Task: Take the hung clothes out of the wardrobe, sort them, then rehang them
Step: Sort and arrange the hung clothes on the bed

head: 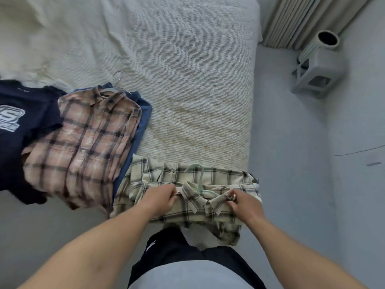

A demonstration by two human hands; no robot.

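A cream plaid shirt (210,178) lies at the near edge of the bed on a pale green hanger (200,184). My left hand (160,200) pinches its left shoulder beside the collar. My right hand (242,202) pinches the right shoulder. To the left lies a pink plaid shirt (83,142) on a wire hanger (117,81), spread over a blue garment (143,115). A navy top (23,130) with a white logo sits at the far left.
The bed (177,69) has a white textured cover, and a rumpled blanket (31,38) lies at its far left. A grey stool-like stand (318,69) and a curtain (302,19) are at the right. Grey floor (291,163) runs alongside the bed.
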